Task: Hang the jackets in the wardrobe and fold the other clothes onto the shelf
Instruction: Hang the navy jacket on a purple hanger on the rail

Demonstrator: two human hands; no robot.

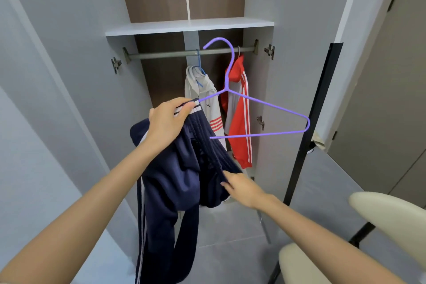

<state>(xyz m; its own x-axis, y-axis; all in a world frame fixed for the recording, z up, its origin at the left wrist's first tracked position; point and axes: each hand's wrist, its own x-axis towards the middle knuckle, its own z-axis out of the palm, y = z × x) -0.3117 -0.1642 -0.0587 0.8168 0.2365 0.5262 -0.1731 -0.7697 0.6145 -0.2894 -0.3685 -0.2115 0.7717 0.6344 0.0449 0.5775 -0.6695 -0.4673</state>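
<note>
The navy jacket (175, 168) hangs bunched in front of the open wardrobe (260, 90), below the rail (166, 53) and not yet on it. The left hand (170, 122) pinches a striped edge of it together with the left end of the purple hanger (265, 104). Only that end is in the cloth; the right arm of the hanger sticks out bare. The right hand (242, 189) reaches into the lower folds with fingers fairly straight; whether it pinches the cloth I cannot tell.

The likely trouble is the jacket sliding off the one covered end, since most of its weight dangles low and left. If the pinch loosens, the hanger may also tip and drop. On lifting, the hook could snag the white jacket (207, 94) or the red jacket (239, 127), which hang just behind it.
</note>
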